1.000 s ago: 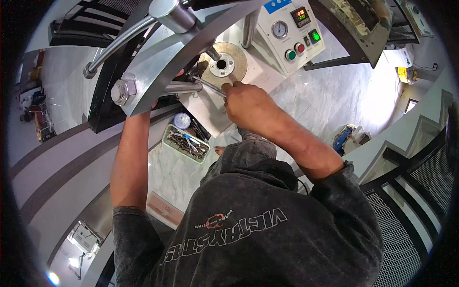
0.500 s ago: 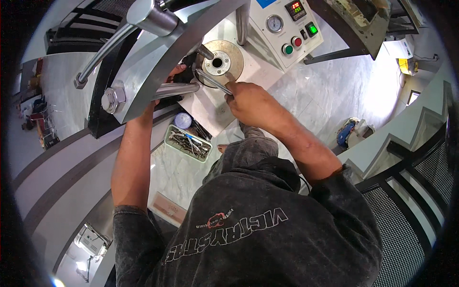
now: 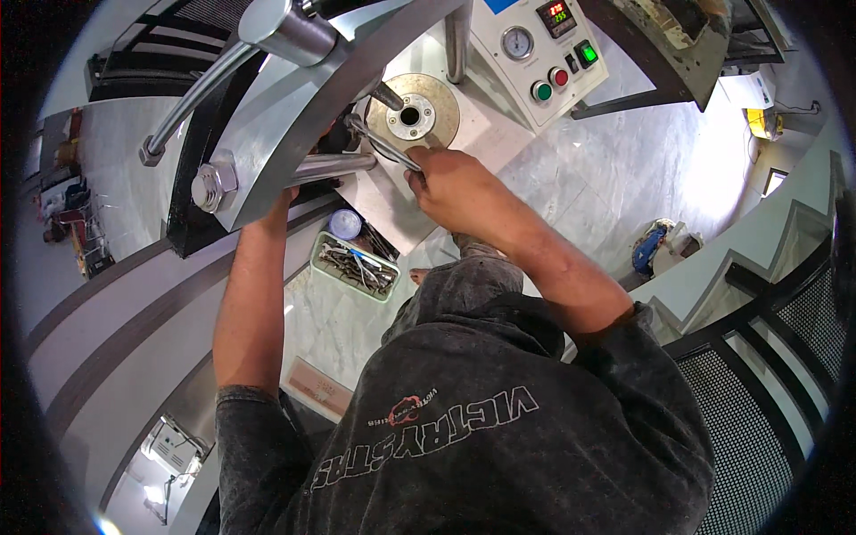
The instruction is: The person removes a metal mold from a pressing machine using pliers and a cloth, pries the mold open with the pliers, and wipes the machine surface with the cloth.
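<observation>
right hand (image 3: 450,183) gripping wrench (image 3: 383,147) (by brass disc (image 3: 412,111))

The left hand (image 3: 283,198) is almost wholly hidden behind the grey machine arm (image 3: 294,116), so its grip cannot be told. The wrench (image 3: 385,147) handle end vanishes inside the right hand (image 3: 450,183), and its head is half covered by the arm. The tray (image 3: 355,266) contents are too small to tell.

The right hand (image 3: 450,183) has swung the wrench (image 3: 383,145) leftward — slightly.
</observation>
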Motion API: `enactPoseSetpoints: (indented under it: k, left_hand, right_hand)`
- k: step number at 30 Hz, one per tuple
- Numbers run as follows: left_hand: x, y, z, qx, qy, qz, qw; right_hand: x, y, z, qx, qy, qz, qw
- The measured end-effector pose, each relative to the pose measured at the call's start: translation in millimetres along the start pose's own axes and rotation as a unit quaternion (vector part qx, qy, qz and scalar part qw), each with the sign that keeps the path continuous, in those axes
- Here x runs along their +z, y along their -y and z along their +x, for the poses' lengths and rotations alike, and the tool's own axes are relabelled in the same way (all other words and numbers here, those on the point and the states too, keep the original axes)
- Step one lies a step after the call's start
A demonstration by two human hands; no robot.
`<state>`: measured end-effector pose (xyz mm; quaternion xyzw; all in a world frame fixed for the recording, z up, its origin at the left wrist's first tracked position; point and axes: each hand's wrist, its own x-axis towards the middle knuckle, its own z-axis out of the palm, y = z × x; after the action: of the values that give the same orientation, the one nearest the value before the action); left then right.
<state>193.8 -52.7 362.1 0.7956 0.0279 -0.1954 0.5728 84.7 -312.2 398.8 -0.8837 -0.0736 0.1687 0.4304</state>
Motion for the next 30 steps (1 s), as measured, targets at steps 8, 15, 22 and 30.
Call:
enactPoseSetpoints:
  k: [8, 15, 22, 30]
  left_hand:
    - [8.4, -3.9, -0.3, 0.014, -0.001, 0.098, 0.995]
    - [-8.6, 29.6, 4.5, 0.016, 0.047, -0.058, 0.997]
    - [-3.4, 32.1, 4.5, 0.092, 0.012, 0.025, 0.995]
    - [2.2, 30.6, 4.1, 0.026, 0.008, -0.036, 0.999]
  right_hand:
    - [5.1, -8.7, 9.0, -0.012, -0.029, 0.006, 0.999]
    - [0.5, -5.8, 9.9, 0.0, -0.003, 0.016, 1.0]
    - [-5.8, -3.9, 4.7, 0.002, 0.015, 0.017, 1.0]
    - [-4.8, -13.5, 3.3, -0.018, 0.01, -0.006, 1.0]
